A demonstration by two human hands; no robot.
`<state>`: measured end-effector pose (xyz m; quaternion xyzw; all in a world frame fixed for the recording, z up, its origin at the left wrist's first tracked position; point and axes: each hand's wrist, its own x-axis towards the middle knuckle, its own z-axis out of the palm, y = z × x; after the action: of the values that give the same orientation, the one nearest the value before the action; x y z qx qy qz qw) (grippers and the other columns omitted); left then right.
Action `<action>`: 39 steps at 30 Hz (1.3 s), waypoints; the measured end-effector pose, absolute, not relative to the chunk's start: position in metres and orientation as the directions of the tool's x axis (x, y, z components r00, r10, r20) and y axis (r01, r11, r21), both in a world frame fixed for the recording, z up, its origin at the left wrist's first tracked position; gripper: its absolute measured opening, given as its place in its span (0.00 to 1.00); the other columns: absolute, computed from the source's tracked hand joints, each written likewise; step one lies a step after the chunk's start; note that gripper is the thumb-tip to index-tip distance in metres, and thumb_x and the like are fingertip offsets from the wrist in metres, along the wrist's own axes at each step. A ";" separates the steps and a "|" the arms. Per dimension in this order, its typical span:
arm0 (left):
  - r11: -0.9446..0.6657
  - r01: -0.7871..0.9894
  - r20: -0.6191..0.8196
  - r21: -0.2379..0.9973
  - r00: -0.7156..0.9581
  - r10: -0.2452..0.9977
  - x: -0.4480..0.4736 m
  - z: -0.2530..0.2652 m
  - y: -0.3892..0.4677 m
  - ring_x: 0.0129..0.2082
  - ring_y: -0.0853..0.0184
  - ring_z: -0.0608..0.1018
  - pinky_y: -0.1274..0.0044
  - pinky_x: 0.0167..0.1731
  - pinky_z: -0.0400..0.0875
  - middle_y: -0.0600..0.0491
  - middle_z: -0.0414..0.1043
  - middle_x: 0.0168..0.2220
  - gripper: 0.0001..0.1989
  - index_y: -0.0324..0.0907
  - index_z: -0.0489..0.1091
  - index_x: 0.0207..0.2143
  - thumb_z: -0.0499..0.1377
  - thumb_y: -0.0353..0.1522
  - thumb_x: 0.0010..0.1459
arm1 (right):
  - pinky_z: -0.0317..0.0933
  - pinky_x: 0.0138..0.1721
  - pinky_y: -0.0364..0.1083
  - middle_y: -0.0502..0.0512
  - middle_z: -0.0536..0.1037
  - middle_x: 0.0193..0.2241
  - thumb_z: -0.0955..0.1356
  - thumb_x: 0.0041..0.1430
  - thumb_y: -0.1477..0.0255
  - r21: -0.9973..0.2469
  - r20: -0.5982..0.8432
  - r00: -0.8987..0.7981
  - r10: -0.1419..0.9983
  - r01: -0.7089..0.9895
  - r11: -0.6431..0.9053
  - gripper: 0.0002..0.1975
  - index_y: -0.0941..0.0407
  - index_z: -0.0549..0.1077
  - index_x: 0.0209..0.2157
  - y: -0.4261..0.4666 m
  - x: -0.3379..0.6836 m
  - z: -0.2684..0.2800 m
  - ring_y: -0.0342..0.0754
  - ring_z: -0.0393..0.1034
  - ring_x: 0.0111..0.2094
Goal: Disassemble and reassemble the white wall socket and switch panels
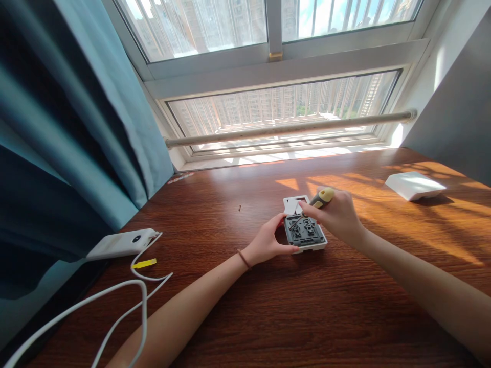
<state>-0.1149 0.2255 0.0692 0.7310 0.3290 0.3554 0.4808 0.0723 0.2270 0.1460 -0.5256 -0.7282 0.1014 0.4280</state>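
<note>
A white wall switch (307, 233) lies on the wooden table with its dark grey inside and two mechanisms facing up. My left hand (269, 239) grips it by its left side, thumb at the near edge and fingers at the far left corner. In my right hand (337, 212) is a screwdriver (322, 197) with a yellow and grey handle, tilted down to the left. Its shaft runs over the dark insert; whether the tip sits in a screw is too small to tell. A white plate (292, 206) with an opening lies just beyond the switch, partly covered by my right fingers.
A small screw (240, 208) lies left of the switch. At far right is a white cover (415, 185). A white device (121, 244) with a white cable (143, 301) and yellow tag (144, 263) lies at left, beside a blue curtain (103, 102). A window stands behind the table.
</note>
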 end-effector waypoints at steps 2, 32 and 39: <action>-0.324 0.138 0.207 0.936 0.528 0.824 -0.115 0.069 0.226 0.51 0.58 0.68 0.66 0.52 0.61 0.47 0.65 0.51 0.36 0.41 0.59 0.51 0.68 0.32 0.39 | 0.50 0.19 0.42 0.46 0.65 0.10 0.68 0.48 0.64 -0.572 0.535 -0.054 0.843 0.712 0.408 0.19 0.56 0.59 0.13 0.229 0.069 0.143 0.40 0.59 0.15; -0.332 0.127 0.216 0.935 0.538 0.815 -0.117 0.067 0.226 0.51 0.58 0.68 0.67 0.53 0.62 0.46 0.64 0.52 0.37 0.41 0.58 0.52 0.68 0.32 0.39 | 0.62 0.25 0.45 0.51 0.75 0.25 0.73 0.43 0.62 -0.802 0.459 0.019 0.888 0.438 0.405 0.18 0.55 0.65 0.32 0.222 0.072 0.141 0.46 0.69 0.25; -0.333 0.168 0.193 0.928 0.545 0.815 -0.118 0.066 0.227 0.51 0.58 0.68 0.67 0.52 0.62 0.46 0.65 0.51 0.36 0.41 0.58 0.52 0.67 0.33 0.40 | 0.59 0.25 0.44 0.48 0.72 0.22 0.74 0.39 0.62 -0.612 0.562 -0.057 0.825 0.643 0.461 0.18 0.55 0.66 0.30 0.224 0.075 0.147 0.44 0.66 0.22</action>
<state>-0.1181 0.2270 0.0663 0.7411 0.3319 0.3422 0.4728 0.0750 0.2236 0.1467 -0.5097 -0.7202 0.0992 0.4601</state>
